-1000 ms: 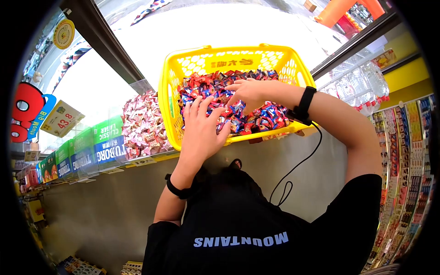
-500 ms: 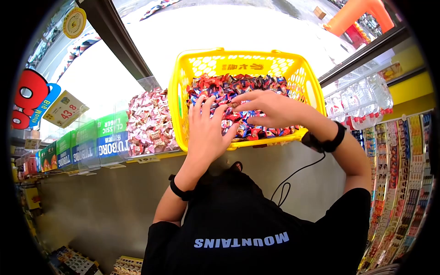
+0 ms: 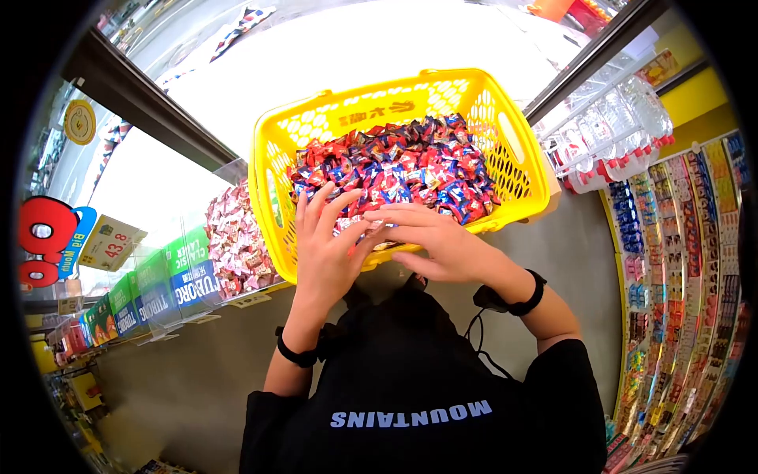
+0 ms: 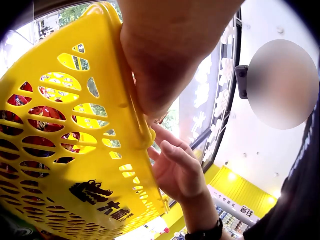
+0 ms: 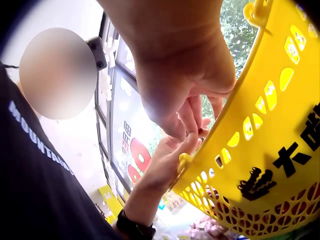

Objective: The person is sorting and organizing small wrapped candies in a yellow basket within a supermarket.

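Observation:
Side by side at the near rim of a yellow shopping basket (image 3: 517, 217), my two hands meet over many red and blue wrapped candies (image 3: 395, 170). My left hand (image 3: 324, 253) pinches a small wrapped candy (image 3: 377, 227) between thumb and forefinger, its other fingers spread over the pile. From the right, my right hand (image 3: 442, 245) brings its outstretched fingertips to that candy; the thumb stands apart below. In the left wrist view, a bit of reddish-brown wrapper (image 4: 161, 119) shows beside the left hand, mostly hidden.
Left of the basket lies a heap of pink wrapped candies (image 3: 237, 241), then Tuborg cartons (image 3: 185, 268) and a price card (image 3: 113, 241). Clear bottles with red caps (image 3: 604, 134) stand at right, above packed snack shelves (image 3: 679, 276). A window frame (image 3: 150, 103) rises behind.
My right hand has drawn back from over the candies to the near rim and met my left hand. In the head view the basket appears turned slightly.

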